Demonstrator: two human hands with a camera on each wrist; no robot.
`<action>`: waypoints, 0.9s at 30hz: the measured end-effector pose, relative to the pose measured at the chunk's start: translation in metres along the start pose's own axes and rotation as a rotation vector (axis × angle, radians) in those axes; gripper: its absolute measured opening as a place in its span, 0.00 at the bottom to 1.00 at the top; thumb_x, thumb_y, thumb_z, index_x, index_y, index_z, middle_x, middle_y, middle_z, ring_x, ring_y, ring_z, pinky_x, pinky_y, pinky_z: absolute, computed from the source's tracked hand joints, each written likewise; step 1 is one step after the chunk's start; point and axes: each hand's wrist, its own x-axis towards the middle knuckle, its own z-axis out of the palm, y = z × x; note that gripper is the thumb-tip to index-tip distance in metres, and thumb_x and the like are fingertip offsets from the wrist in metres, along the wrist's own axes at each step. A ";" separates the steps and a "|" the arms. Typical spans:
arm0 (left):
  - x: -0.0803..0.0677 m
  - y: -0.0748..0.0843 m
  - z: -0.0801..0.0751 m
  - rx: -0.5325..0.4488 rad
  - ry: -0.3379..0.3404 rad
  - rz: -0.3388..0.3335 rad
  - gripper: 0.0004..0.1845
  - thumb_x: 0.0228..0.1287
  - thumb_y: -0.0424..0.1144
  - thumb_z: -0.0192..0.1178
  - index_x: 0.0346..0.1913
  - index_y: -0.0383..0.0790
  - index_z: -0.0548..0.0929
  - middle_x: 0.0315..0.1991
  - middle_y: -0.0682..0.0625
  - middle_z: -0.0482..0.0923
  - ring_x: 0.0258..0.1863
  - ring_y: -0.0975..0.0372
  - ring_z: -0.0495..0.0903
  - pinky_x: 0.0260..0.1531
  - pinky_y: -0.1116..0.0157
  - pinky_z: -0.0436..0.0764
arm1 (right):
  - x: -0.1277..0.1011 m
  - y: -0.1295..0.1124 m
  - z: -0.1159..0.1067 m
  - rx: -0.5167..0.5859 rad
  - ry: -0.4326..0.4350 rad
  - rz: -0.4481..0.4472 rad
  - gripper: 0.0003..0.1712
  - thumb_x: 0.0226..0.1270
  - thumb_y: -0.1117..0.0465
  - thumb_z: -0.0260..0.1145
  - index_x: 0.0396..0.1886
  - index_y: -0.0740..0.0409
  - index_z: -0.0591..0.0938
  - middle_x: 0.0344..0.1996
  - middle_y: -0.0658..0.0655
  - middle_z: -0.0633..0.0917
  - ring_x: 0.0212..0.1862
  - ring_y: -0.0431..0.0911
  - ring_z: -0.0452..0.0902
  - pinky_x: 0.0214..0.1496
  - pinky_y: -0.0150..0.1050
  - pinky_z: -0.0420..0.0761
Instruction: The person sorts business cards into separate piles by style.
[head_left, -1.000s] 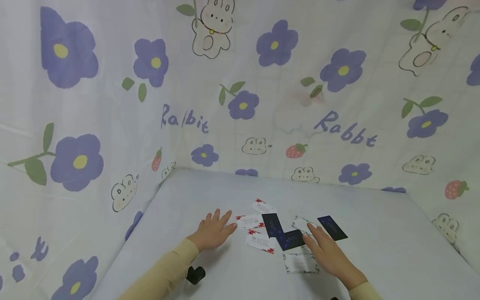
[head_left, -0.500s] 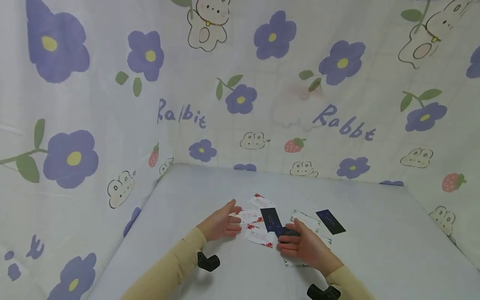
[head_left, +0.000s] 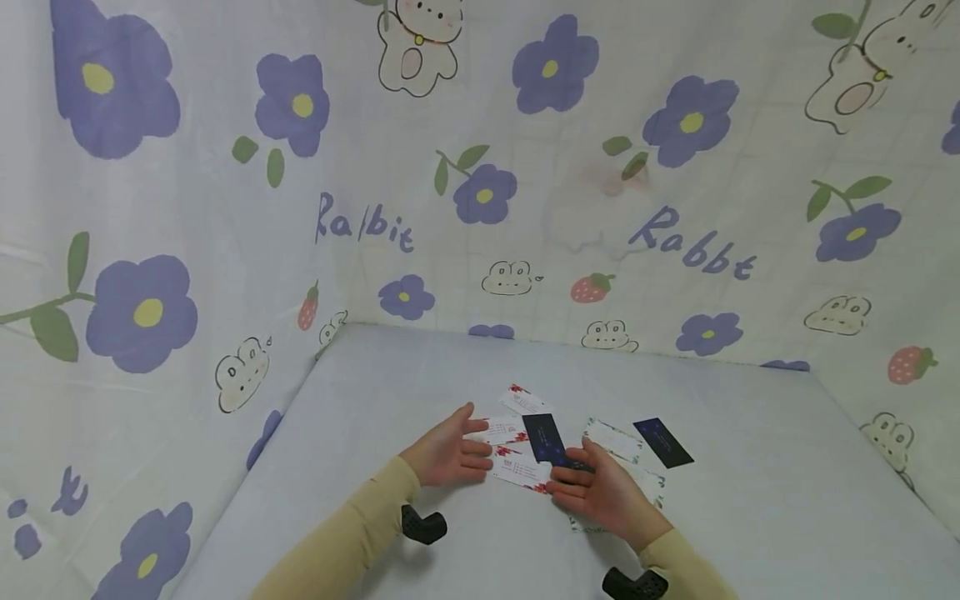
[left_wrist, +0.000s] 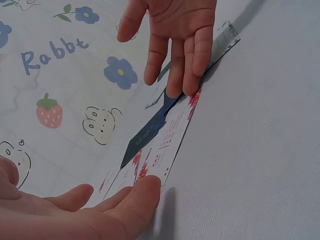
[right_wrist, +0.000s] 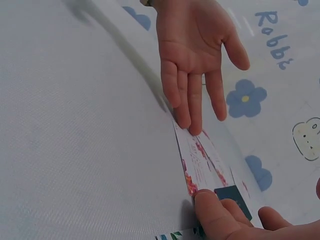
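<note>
Where the white tabletop [head_left: 757,517] was met by the walls, a hanging cloth [head_left: 570,167] could be seen, printed with purple flowers, rabbits, strawberries and lettering. Light creases were shown in it on the left side, and the tabletop's back edge was drawn across the middle of the head view.

From the left, a cream sleeve [head_left: 337,533] was stretched in, with a black device [head_left: 423,525] worn at the wrist. The left hand [head_left: 450,450] was held thumb up, palm turned inward, fingers extended and spread — nothing was gripped. Its fingertips were placed at three red-flowered cards [head_left: 520,469]; whether these were touched could not be told.

Next to them two dark cards [head_left: 543,437] were laid, the nearer mostly hidden by the right hand [head_left: 611,496]. That hand was angled leftward, its palm facing the other, fingers loosely extended and nothing grasped. Behind and around it leaf-edged white cards [head_left: 612,438] were spread — and farthest right, a lone dark card [head_left: 663,442] was set slantwise.
</note>
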 end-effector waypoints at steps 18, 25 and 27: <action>-0.009 -0.003 0.008 0.037 0.040 -0.010 0.45 0.78 0.67 0.38 0.79 0.32 0.56 0.74 0.25 0.60 0.65 0.39 0.74 0.63 0.50 0.77 | -0.011 0.009 0.014 0.032 0.086 -0.006 0.43 0.81 0.40 0.45 0.76 0.71 0.54 0.60 0.75 0.74 0.46 0.54 0.86 0.45 0.37 0.84; -0.012 -0.004 0.011 0.110 0.057 0.019 0.44 0.78 0.66 0.38 0.78 0.31 0.56 0.74 0.24 0.61 0.59 0.42 0.77 0.57 0.55 0.80 | -0.018 0.010 0.026 -0.040 0.112 -0.007 0.38 0.81 0.43 0.47 0.74 0.68 0.59 0.61 0.72 0.77 0.44 0.49 0.86 0.44 0.37 0.83; -0.011 -0.004 0.011 0.128 0.062 0.022 0.44 0.78 0.66 0.38 0.78 0.31 0.57 0.74 0.25 0.61 0.56 0.44 0.78 0.52 0.58 0.80 | -0.019 0.011 0.028 -0.058 0.117 -0.001 0.37 0.81 0.43 0.47 0.74 0.67 0.59 0.64 0.73 0.75 0.44 0.48 0.86 0.44 0.38 0.84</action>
